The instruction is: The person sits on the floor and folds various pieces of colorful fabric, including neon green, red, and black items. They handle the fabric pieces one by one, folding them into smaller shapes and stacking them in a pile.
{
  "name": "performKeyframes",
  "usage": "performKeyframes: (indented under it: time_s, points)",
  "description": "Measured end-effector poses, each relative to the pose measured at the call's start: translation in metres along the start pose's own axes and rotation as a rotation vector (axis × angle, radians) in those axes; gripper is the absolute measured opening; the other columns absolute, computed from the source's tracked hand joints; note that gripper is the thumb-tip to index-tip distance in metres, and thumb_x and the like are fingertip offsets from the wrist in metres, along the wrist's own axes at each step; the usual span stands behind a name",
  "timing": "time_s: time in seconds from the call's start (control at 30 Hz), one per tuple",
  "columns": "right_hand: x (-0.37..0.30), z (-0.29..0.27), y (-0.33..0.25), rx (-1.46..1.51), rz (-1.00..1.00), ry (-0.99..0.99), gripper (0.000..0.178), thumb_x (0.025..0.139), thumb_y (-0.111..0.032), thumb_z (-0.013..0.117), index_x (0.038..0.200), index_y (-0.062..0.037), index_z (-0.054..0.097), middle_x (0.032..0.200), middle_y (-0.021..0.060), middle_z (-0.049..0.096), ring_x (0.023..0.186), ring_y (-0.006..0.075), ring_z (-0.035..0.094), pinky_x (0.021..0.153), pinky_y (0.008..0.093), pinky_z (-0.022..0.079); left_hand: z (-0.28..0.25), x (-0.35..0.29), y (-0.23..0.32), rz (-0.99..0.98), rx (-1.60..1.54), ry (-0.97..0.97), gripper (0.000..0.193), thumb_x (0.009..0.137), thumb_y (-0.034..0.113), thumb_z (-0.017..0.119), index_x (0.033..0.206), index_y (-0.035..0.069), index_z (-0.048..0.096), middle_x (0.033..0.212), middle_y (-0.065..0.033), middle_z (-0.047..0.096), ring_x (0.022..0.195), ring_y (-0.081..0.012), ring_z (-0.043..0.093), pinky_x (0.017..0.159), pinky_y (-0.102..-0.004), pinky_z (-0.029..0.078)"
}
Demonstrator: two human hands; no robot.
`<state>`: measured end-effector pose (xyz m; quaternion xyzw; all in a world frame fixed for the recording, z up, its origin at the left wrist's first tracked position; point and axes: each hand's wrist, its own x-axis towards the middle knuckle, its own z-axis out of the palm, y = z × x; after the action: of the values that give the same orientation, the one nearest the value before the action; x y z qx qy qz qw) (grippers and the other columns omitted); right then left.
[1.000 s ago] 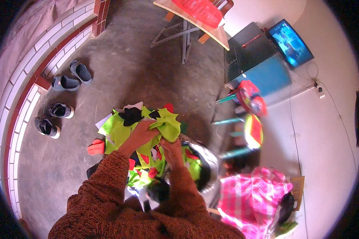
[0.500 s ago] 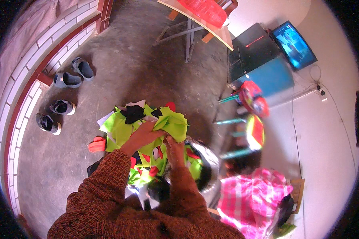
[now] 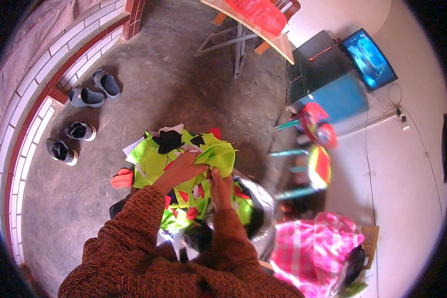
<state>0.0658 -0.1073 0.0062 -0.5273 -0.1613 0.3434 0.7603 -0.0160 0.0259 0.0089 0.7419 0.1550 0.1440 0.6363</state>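
A lime-green piece of cloth (image 3: 221, 157) is between my two hands, over a heap of cut scraps. My left hand (image 3: 183, 171) is closed on its left lower edge, its fingers partly tucked under the cloth. My right hand (image 3: 220, 189) grips the lower edge just beside it, thumb up. Below and to the left lies the heap of green scraps (image 3: 145, 158), mixed with black scraps (image 3: 168, 142), white and red bits. A red-orange piece (image 3: 122, 178) sticks out at the heap's left. Right of my right hand is a shiny round basin (image 3: 264, 201) with green and red scraps inside.
Grey slippers (image 3: 86, 97) and dark shoes (image 3: 60, 151) stand on the floor at left. A folding table (image 3: 273, 39) bears a red plastic-wrapped bundle. Stools with turquoise legs (image 3: 295, 192) and a pink checked cloth (image 3: 308, 248) are at right, beyond them a cabinet (image 3: 333, 99) and a screen (image 3: 368, 57).
The whole view has shifted slightly. My hands stay together on the green cloth, with the right thumb a little more raised; the heap looks the same.
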Motion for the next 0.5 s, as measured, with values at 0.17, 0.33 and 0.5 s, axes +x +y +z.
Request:
performKeyframes:
  time_s: [0.17,0.33,0.5]
  points:
    - [0.0,-0.009,0.002,0.038,0.056,0.051,0.026,0.085,-0.018,0.057,0.107,-0.0064,0.051,0.099,0.0016,0.057,0.084,0.0132,0.054,0.071,0.0289,0.043,-0.001,-0.002,0.013,-0.057,-0.124,-0.002,0.041,0.076,0.025,0.065,0.109,0.003,0.055,0.096,-0.0098,0.062,0.088,-0.0181,0.058,0.078,-0.0319,0.045]
    - [0.0,-0.006,0.001,0.103,0.043,0.01,0.033,0.086,-0.014,0.054,0.117,-0.0058,0.047,0.113,0.005,0.054,0.097,0.0187,0.053,0.081,0.0343,0.043,0.002,-0.002,0.015,-0.068,-0.372,0.002,0.039,0.078,0.026,0.064,0.109,0.002,0.056,0.095,-0.0043,0.062,0.086,-0.0127,0.056,0.077,-0.0285,0.045]
    - [-0.001,-0.004,0.0,0.139,0.053,0.003,0.034,0.086,-0.013,0.054,0.118,-0.0064,0.046,0.114,0.0057,0.053,0.099,0.0205,0.053,0.081,0.0365,0.043,-0.002,-0.006,0.034,-0.192,-0.516,-0.039,0.031,0.082,0.019,0.058,0.107,0.0,0.057,0.095,-0.0026,0.061,0.085,-0.01,0.055,0.075,-0.0251,0.044]
